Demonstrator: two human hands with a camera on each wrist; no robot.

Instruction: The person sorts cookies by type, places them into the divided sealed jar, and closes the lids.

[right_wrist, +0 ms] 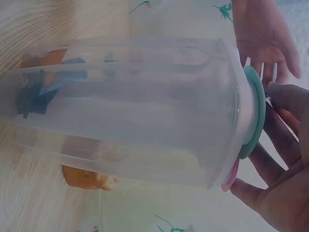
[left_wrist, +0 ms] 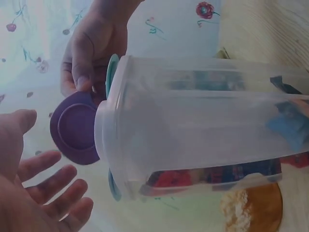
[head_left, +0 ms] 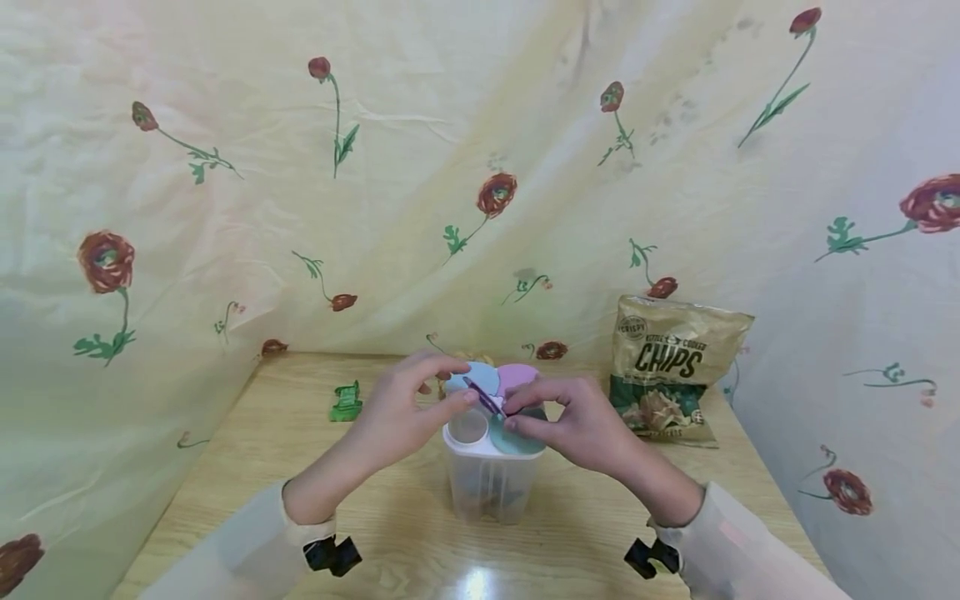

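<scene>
A tall clear storage container (head_left: 491,487) with a white rim stands on the table, wrappers visible low inside it. My right hand (head_left: 581,421) pinches a purple lid (left_wrist: 77,128), tilted up at the edge of an uncovered round opening (head_left: 468,427) at the front left. A teal lid (right_wrist: 256,111), a light blue lid (head_left: 474,379) and a pink-lilac lid (head_left: 517,375) cover the other compartments. My left hand (head_left: 401,412) is beside the purple lid at the left, its fingers spread and holding nothing.
A chips bag (head_left: 667,367) stands at the back right of the wooden table. Left of the container lies a small green packet (head_left: 346,402). Something round and brown (left_wrist: 263,205) is behind the container. Flowered cloth (head_left: 420,150) hangs at the back and sides.
</scene>
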